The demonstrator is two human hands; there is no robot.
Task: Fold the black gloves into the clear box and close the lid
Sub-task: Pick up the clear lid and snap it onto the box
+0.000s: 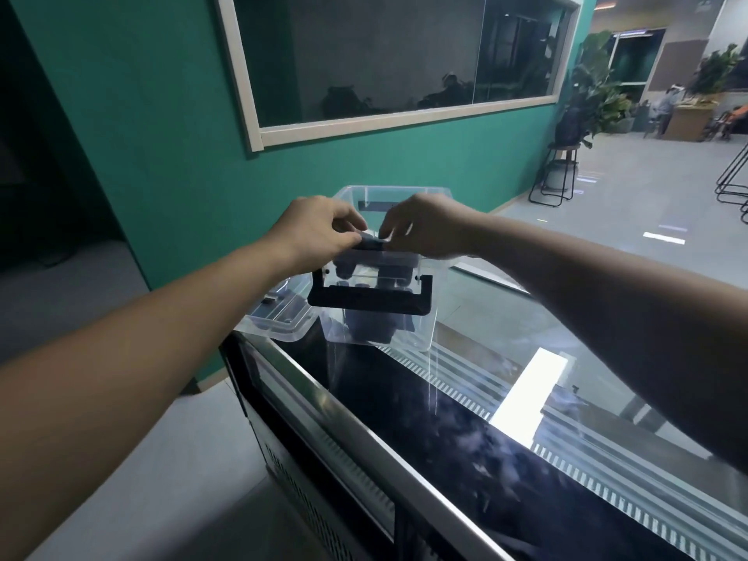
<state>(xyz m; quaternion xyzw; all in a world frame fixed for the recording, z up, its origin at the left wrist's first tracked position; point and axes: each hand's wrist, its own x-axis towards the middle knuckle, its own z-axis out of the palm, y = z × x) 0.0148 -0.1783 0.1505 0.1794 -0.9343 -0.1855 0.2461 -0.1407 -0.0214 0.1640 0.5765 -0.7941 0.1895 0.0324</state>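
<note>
A clear plastic box (421, 321) with a black carry handle (366, 303) stands on the glass top of a display counter. Dark glove fabric (370, 325) shows through its front wall, down inside. My left hand (319, 232) and my right hand (425, 228) meet just above the box's open top. Both pinch a small piece of black glove (370, 241) between thumb and fingers. The clear lid (279, 317) lies flat on the counter, left of the box and touching it.
The glass-topped counter (526, 358) has a metal front edge (364, 431) running toward me. A green wall with a large window is behind the box. Stools, plants and a person at a desk are far right.
</note>
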